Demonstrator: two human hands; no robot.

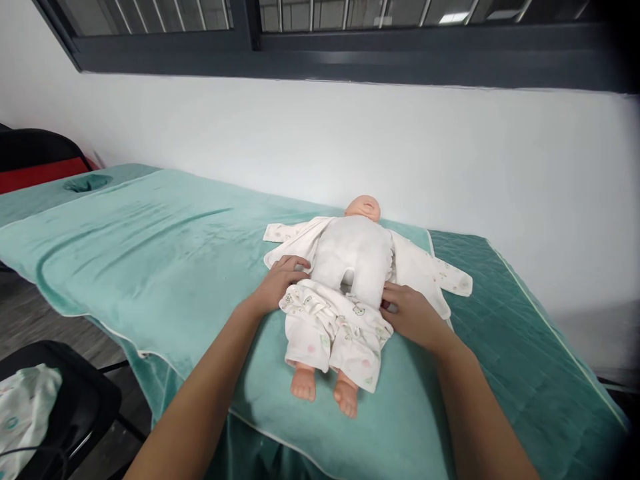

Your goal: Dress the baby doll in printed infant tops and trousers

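Note:
A baby doll [350,250] with a white cloth body lies on its back, its head toward the wall. A white printed baby jacket [415,260] is spread open beneath it with the sleeves out to both sides. White baby trousers [335,317] are bunched around its legs below the crotch, and the bare feet stick out of the cuffs. At the left end of the waistband my left hand [284,281] has its fingers bent around the cloth, thumb hidden. My right hand [413,315] is closed at the opposite end of the waistband, against the doll's leg.
The doll rests on a light green blanket [150,247] over a bed with a darker green quilted cover [500,320]. A white wall [200,133] and a dark window frame [400,60] rise behind. Lower left stands a black chair [90,393] holding a printed cloth [27,407].

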